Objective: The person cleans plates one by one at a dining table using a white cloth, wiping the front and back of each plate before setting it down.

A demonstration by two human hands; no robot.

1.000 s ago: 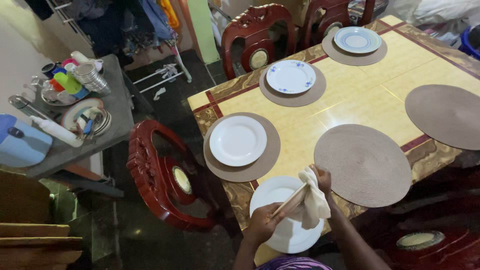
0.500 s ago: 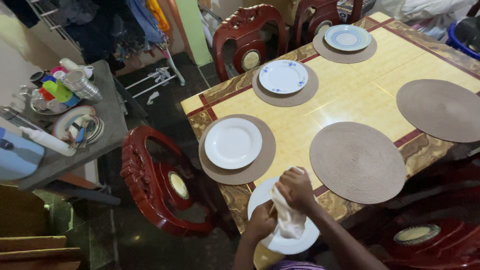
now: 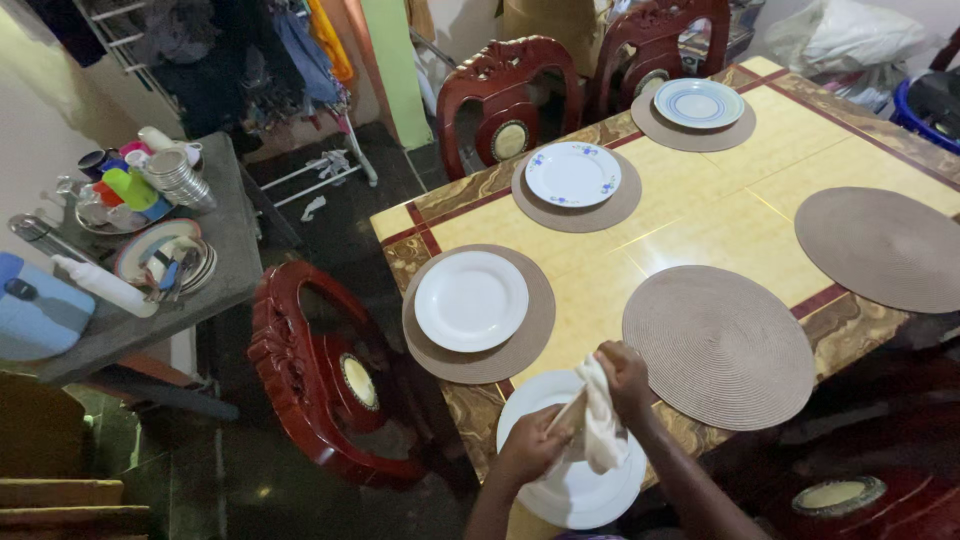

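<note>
Left hand (image 3: 528, 447) grips the white plate (image 3: 572, 490) at the bench (image 3: 720, 215) edge; right hand (image 3: 622, 378) clenches the cream cloth (image 3: 603, 435); hard wiping could tip the overhanging plate floorward.

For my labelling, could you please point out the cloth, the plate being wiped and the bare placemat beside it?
cloth (image 3: 603, 435), head view, hanging folds.
plate being wiped (image 3: 585, 495), head view, lower face.
bare placemat (image 3: 718, 346), head view, centre.

Both hands (image 3: 575, 415) rub a cloth (image 3: 601, 432) over a white plate (image 3: 572, 488).
</note>
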